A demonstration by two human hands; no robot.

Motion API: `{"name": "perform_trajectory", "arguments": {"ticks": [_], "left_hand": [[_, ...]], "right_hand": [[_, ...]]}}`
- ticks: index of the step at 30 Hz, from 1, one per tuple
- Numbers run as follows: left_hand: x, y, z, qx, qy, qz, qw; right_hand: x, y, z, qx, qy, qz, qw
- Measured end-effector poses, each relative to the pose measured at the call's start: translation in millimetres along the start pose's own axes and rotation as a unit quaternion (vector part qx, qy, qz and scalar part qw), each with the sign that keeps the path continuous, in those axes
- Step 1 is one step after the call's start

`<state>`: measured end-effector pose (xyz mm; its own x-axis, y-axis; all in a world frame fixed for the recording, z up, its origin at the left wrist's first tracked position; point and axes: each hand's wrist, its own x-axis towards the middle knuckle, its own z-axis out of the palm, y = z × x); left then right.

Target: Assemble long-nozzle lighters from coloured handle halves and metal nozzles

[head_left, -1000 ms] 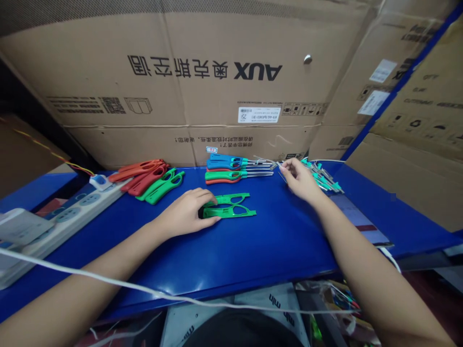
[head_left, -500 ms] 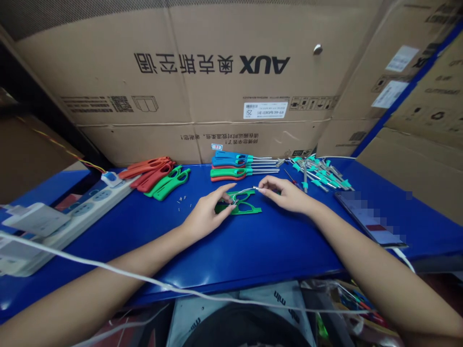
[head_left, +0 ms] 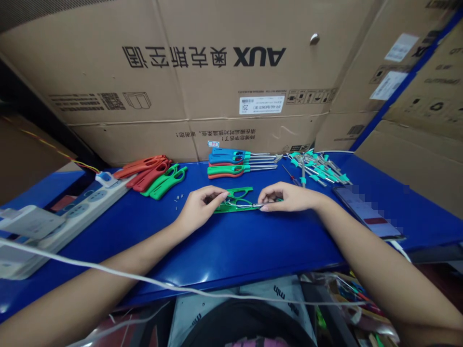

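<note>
Two green lighter handle halves (head_left: 241,192) lie side by side on the blue table, in front of me. My left hand (head_left: 200,205) is at their left end, thumb and fingers pinched together; what they grip is hidden. A thin white wire (head_left: 237,206) runs over the nearer half from near my left fingertips to a metal lighter tube (head_left: 257,206). My right hand (head_left: 285,197) pinches this tube at the right end of the halves. A bit of teal shows behind its fingers.
Red and green lighter handles (head_left: 159,185) lie back left, near a power strip (head_left: 83,207). Lighters with tubes (head_left: 235,159) are stacked at the back. Right of them are a screwdriver (head_left: 292,177), loose tubes with teal collars (head_left: 318,168) and a phone (head_left: 365,212). Tiny metal pins (head_left: 178,197) lie left. A white cable (head_left: 144,277) crosses in front.
My right hand has come down and nearer, bringing the metal tube to the right end of the green halves. My left hand has drawn slightly left. The view has shifted a little.
</note>
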<state>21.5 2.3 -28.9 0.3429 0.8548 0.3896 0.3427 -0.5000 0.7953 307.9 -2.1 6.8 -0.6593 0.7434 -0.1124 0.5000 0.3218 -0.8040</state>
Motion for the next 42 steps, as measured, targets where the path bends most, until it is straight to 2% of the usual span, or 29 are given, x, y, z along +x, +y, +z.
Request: {"name": "perform_trajectory", "arguments": {"ticks": [5, 14, 24, 30, 36, 42], "left_hand": [[-0.2, 1.5, -2.6, 0.046, -0.063, 0.045, 0.996], [-2.1, 6.9, -7.1, 0.092, -0.04, 0.104, 0.99], [-2.6, 9.6, -8.2, 0.125, -0.059, 0.152, 0.979], [-1.0, 4.6, -10.6, 0.176, -0.106, 0.181, 0.962], [0.9, 0.3, -10.2, 0.228, -0.121, 0.188, 0.948], [-0.5, -3.8, -6.0, 0.24, -0.117, 0.189, 0.945]], "right_hand": [[0.2, 3.1, -1.9, 0.032, 0.004, -0.01, 0.999], [-1.2, 5.7, -2.5, 0.008, -0.009, -0.051, 0.999], [-3.7, 1.8, -2.9, 0.015, -0.036, -0.065, 0.997], [-3.3, 2.8, -1.4, 0.019, -0.056, -0.051, 0.997], [0.7, 10.5, 0.5, 0.039, 0.0, -0.02, 0.999], [3.7, 14.3, -1.7, -0.052, 0.037, -0.004, 0.998]]}}
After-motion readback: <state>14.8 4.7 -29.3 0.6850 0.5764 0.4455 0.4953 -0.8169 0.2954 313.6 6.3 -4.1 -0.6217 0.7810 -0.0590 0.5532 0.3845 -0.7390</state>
